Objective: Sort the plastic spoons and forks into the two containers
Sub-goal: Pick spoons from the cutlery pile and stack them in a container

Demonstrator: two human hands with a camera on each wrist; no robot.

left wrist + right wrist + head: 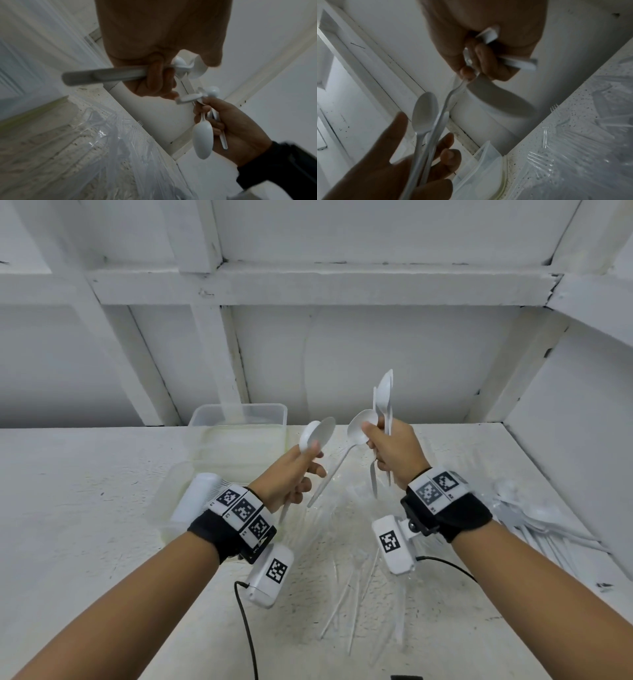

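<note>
A: What is the left hand (295, 474) doing?

B: Its fingers are curled round two white spoons (317, 436). The bowls stick up toward 12 o'clock and the handles hang down below the hand.

A: And the right hand (394, 451)?

B: It grips a bunch of spoons (384, 398), some pointing up and some pointing down. One more spoon (359, 428) leans out toward 10 o'clock, between the two hands.

A: Where are the containers?

B: One clear container (239, 419) sits at 12 o'clock from the left hand, by the wall. Another container (178, 501) is at 9 o'clock from the left wrist, with white things inside.

A: What else is on the table (85, 508)?

B: Clear plastic forks (346, 587) lie under the hands. A pile of white spoons (534, 518) lies at 3 o'clock, near the side wall.
</note>
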